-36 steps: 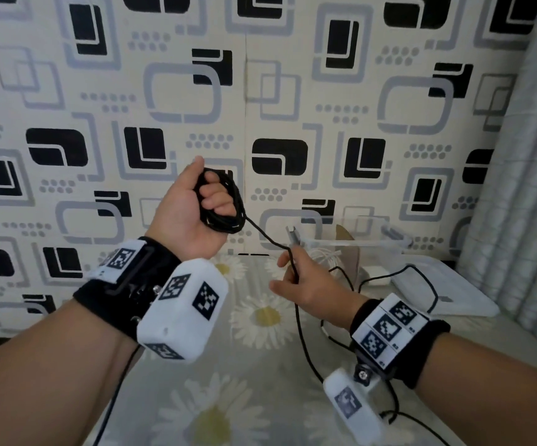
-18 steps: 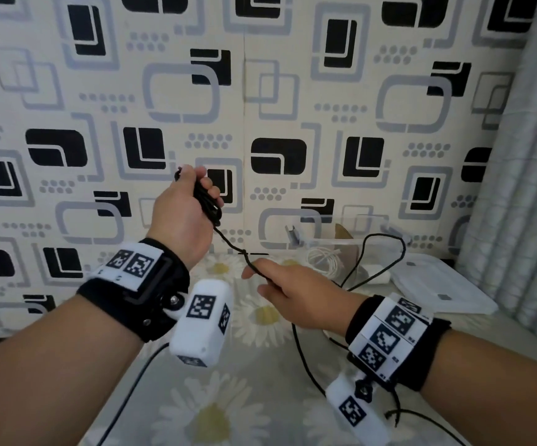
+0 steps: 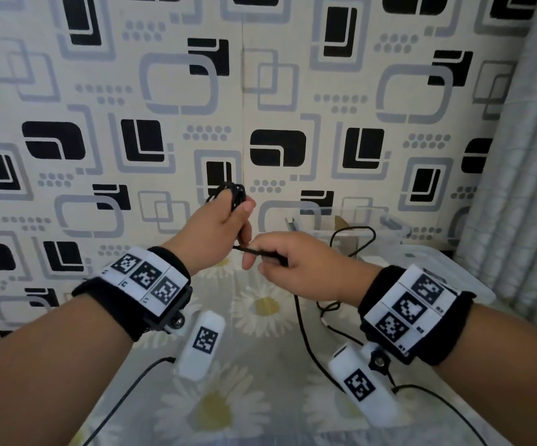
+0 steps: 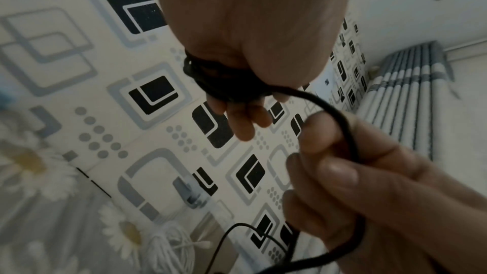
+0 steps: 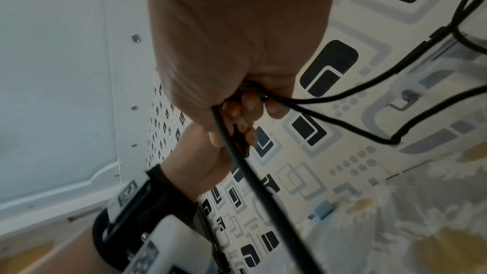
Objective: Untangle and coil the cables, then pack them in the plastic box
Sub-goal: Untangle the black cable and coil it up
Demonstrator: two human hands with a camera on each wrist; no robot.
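My left hand (image 3: 218, 226) is raised before the wall and holds a small coil of black cable (image 3: 233, 193) wound round its fingers; the left wrist view shows the coil (image 4: 224, 82) across them. Just right of it my right hand (image 3: 280, 262) pinches the free strand (image 3: 260, 251) of the same cable, almost touching the left hand. The strand (image 5: 237, 153) runs down from the right hand to the table, and a loop (image 3: 357, 236) arcs back over the clear plastic box (image 3: 350, 233) by the wall. A white coiled cable (image 4: 168, 243) lies in the box.
The box's white lid (image 3: 421, 262) lies on the daisy-print tablecloth (image 3: 260, 317) right of the box. A grey curtain (image 3: 518, 188) hangs at the right. Thin black leads (image 3: 125, 394) from the wrist cameras trail over the near table. The patterned wall (image 3: 260, 91) stands close behind.
My right hand has slid left along the strand until it nearly meets the left hand. The left hand has turned and moved right, another turn of cable going round its fingers.
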